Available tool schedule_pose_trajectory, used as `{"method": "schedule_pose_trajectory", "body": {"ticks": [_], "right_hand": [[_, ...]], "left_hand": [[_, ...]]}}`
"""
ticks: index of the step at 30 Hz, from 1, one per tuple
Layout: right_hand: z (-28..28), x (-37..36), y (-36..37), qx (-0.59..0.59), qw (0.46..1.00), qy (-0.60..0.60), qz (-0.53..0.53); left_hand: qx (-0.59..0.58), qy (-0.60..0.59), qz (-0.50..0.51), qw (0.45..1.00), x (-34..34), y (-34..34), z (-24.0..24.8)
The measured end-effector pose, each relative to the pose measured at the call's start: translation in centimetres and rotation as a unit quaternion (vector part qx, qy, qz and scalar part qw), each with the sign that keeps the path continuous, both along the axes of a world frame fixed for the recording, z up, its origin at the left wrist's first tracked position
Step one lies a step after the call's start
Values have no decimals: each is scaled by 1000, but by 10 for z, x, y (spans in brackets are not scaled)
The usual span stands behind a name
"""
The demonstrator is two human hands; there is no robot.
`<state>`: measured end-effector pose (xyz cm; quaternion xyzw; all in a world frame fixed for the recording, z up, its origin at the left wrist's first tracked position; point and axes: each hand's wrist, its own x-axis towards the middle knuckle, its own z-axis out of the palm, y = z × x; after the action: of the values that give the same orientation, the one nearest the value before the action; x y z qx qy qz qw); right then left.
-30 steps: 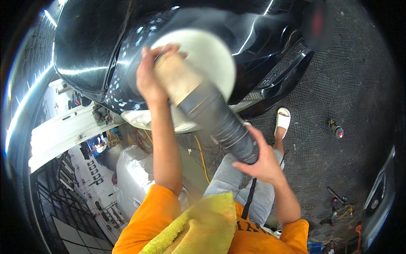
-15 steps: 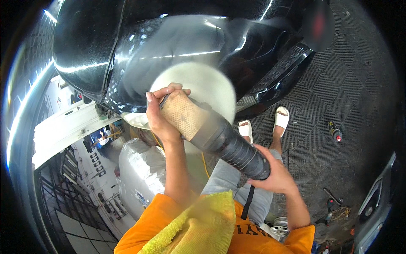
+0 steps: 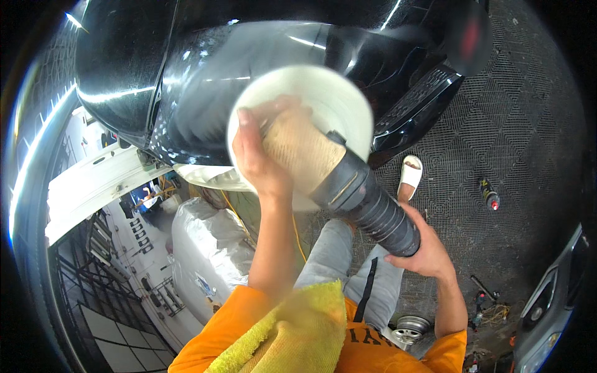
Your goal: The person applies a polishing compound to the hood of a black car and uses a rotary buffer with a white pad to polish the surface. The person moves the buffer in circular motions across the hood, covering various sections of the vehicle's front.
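Observation:
A car polisher (image 3: 367,193) with a ribbed black body and a tan, mesh-textured head slants across the middle of the view. My left hand (image 3: 260,163) is wrapped round the side of its head, fingers curled over the far end and blurred. At the lower right, my right hand (image 3: 430,250) grips the black rear end. Beneath the head is a large round white pad (image 3: 345,109), its rim smeared by motion. It overlaps the glossy black car panel (image 3: 211,109), which carries a hazy grey film; contact at the pad's underside is hidden.
A yellow cord (image 3: 299,239) hangs below the polisher. Silvery sheeting (image 3: 208,239) covers something at left, near a white panel (image 3: 93,177). A bottle (image 3: 489,194) lies on the patterned dark floor (image 3: 528,137). A wheel (image 3: 410,328) and another car (image 3: 550,304) are at lower right.
The polisher and both hands have shifted to the right, the pad also a little farther away across the black panel. Both hands keep their hold. One sandalled foot is now hidden.

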<state>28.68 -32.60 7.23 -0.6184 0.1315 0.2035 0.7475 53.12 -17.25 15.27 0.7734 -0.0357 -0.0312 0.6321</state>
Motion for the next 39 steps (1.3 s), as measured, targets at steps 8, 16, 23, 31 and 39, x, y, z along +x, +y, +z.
{"method": "schedule_pose_trajectory", "body": {"ticks": [8,16,23,31,39], "right_hand": [[-13,16,-13,-3,996,6,-93],[-7,4,13,35,997,19,-60],[11,32,64,17,984,-9,-177],[45,87,127,82,990,-21,-114],[63,109,198,96,990,-72,-74]], "left_hand": [[-18,-19,-124,992,40,-62,5],[-14,2,-96,995,16,-16,-2],[-3,7,-196,981,73,-43,20],[-15,-19,-130,991,128,51,63],[-63,-7,-65,996,140,154,91]]}}
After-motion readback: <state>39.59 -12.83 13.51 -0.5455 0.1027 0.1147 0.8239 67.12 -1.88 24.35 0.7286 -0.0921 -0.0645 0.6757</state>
